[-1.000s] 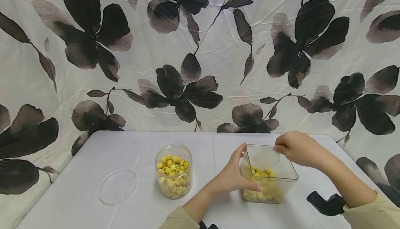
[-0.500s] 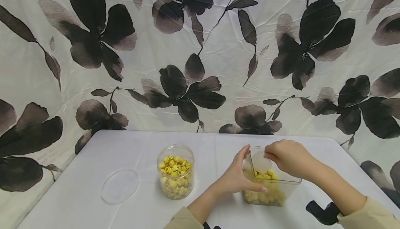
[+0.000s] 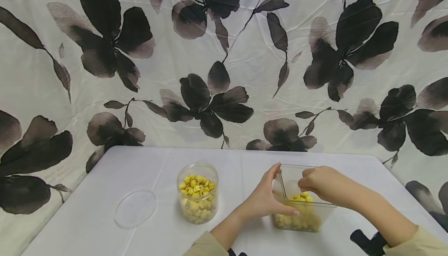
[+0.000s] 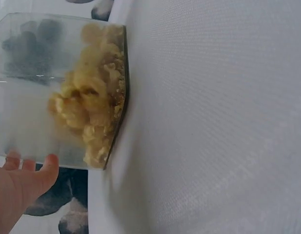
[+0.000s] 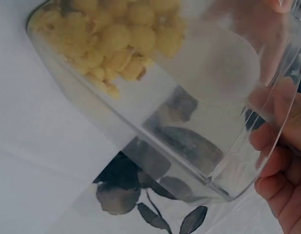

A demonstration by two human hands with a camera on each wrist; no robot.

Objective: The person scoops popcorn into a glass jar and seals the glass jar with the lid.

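A clear square container [image 3: 323, 214] with yellow popcorn [image 3: 301, 219] in its lower part stands on the table's right side. My left hand [image 3: 260, 201] grips its left side, thumb along the front and fingers at the back corner. At the open top, my right hand [image 3: 325, 186] has its fingers curled down inside the rim. Between them it pinches a whitish rounded, scoop-like piece [image 5: 221, 63], visible through the wall in the right wrist view. Its exact kind is unclear. Popcorn [image 4: 87, 97] banks against the container's bottom in the left wrist view.
Left of the container stands a round clear jar [image 3: 197, 169], open and partly filled with popcorn. Farther left, a clear round lid [image 3: 135, 209] lies flat on the white table [image 3: 87, 217]. Behind hangs a floral cloth [image 3: 154, 58]. A black wrist mount [image 3: 367, 242] sits below the right forearm.
My right hand has moved left and down from the container's back right rim, lowering the whitish piece inside toward the popcorn. The left hand keeps its grip; the view has shifted slightly.
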